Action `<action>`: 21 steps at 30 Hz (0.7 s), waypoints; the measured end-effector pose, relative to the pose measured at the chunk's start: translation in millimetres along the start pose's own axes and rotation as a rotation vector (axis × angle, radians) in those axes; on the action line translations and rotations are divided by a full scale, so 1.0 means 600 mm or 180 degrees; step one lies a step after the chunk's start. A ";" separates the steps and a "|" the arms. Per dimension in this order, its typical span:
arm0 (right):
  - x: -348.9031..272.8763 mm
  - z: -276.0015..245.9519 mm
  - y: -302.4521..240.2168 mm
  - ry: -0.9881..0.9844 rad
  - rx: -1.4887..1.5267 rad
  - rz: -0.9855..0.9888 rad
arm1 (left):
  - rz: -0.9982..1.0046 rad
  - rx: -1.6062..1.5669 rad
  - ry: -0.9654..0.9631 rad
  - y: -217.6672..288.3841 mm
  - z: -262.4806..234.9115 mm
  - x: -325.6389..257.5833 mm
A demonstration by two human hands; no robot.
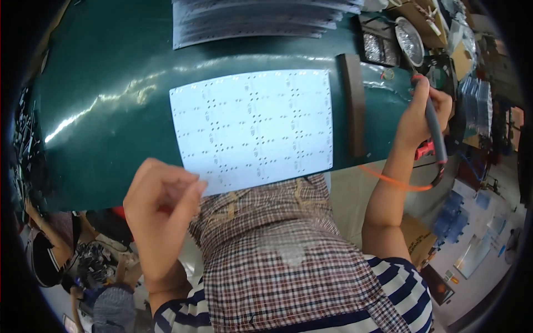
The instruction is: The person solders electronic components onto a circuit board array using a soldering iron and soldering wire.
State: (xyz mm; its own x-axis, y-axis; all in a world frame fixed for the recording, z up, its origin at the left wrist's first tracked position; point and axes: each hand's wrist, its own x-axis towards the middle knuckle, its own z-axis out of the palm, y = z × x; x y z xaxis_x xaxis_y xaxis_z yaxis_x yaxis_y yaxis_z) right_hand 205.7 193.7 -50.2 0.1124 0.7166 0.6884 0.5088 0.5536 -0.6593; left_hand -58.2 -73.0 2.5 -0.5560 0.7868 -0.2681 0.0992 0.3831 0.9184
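Note:
A white circuit board panel [252, 127] with rows of small dark pads and holes lies flat on the green table in front of me. My right hand [423, 114], at the right of the table, is closed around the grey handle of a soldering iron [436, 133]. The iron's orange cable loops below my wrist, and its front end points toward the metal dish. My left hand [161, 194] hovers by the panel's near left corner. Its fingers are curled, with thumb and forefinger tips close together; whatever may be between them is too small to tell.
A stack of similar white panels [255, 25] stands at the far edge. A brown bar [352, 105] lies right of the panel. Past it are a dark tray [380, 47] and a round metal dish [410, 41]. Other people sit at the lower left.

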 end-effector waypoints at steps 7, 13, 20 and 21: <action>-0.081 -0.005 -0.154 -0.0716 0.0762 0.0671 | 0.0800 0.0873 0.0298 -0.031 -0.002 0.071; -0.161 0.037 -0.220 -0.2181 0.1573 0.0974 | 0.0976 0.1111 0.0572 -0.059 0.033 0.125; -0.172 0.091 -0.235 -0.2351 0.1477 0.1094 | 0.0803 0.1050 0.0563 -0.069 0.039 0.141; -0.171 0.095 -0.239 -0.2379 0.1471 0.1218 | 0.0767 0.0969 0.0559 -0.069 0.039 0.142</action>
State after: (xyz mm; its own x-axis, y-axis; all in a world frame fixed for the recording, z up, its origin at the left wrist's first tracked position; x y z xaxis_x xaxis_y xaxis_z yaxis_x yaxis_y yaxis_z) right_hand 72.4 64.7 -43.7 -0.4539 0.8806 0.1361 0.1456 0.2240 -0.9637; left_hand -90.5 -10.4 -65.2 -0.6165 0.7870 0.0217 0.4682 0.3444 0.8138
